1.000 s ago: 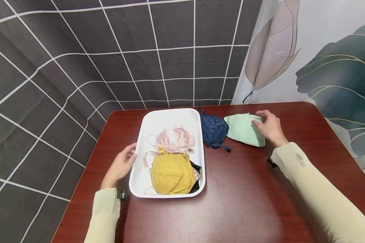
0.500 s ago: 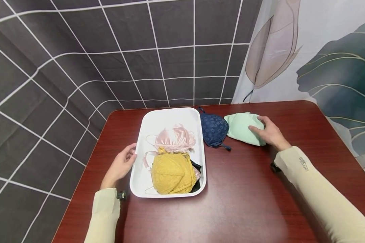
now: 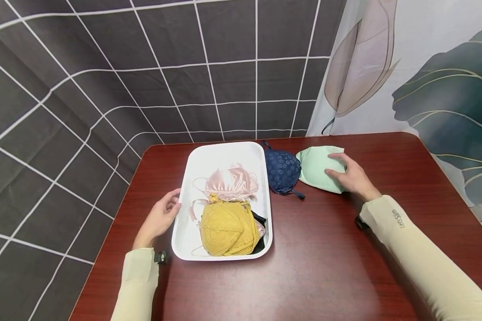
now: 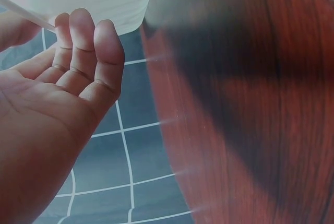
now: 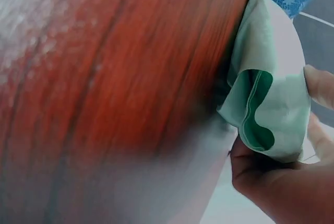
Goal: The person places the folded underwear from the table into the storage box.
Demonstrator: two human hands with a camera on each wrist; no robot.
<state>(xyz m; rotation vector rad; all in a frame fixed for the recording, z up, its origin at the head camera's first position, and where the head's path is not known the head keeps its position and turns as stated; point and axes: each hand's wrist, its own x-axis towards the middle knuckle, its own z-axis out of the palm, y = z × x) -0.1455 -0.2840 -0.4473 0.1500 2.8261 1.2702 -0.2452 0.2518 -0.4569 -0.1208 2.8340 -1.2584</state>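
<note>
My right hand (image 3: pixel 356 177) grips the right end of a folded mint-green bra (image 3: pixel 318 168), with thumb and forefinger over the top. In the right wrist view other fingers curl under its folded edge. A navy floral bra (image 3: pixel 282 171) lies against the mint one's left end. My left hand (image 3: pixel 159 219) rests at the left side of a white tray (image 3: pixel 205 154), fingers loosely bent. The left wrist view has its fingertips (image 4: pixel 108 36) right at the tray's outer wall. Inside the tray lie a pink satin bra (image 3: pixel 230 183) and a yellow lace bra (image 3: pixel 226 228).
Something black (image 3: pixel 259 246) shows from under the yellow bra at the tray's right side. The reddish-brown table (image 3: pixel 321 258) ends at a dark grid-patterned curtain (image 3: pixel 233 84) behind and on the left. A leaf-print curtain (image 3: pixel 438 98) hangs at the right.
My right hand has moved slightly left onto the mint-green bra and taken hold of it. The bra's right end has shifted a little left. My left hand stays in place.
</note>
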